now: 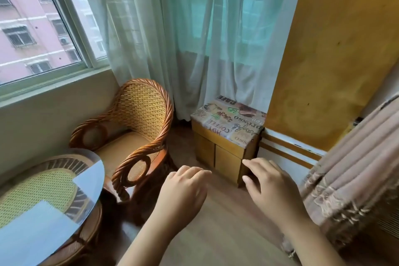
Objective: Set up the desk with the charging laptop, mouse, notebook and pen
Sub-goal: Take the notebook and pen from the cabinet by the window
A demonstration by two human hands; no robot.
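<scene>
No laptop, mouse, notebook or pen shows in the head view. My left hand (183, 188) hangs palm down over the wooden floor, fingers loosely curled, holding nothing. My right hand (269, 183) is held out beside it, also palm down and empty, with its fingers spread just in front of a small wooden cabinet (224, 155). The cabinet has a cloth with coffee print on its top. A round glass-topped rattan table (49, 198) fills the lower left.
A rattan armchair (138, 127) stands between the table and the cabinet, under the window (38, 28). Sheer green curtains (194, 39) hang behind it. An orange wall is at the right, with a pinkish frilled fabric (354, 170) draped at the right edge.
</scene>
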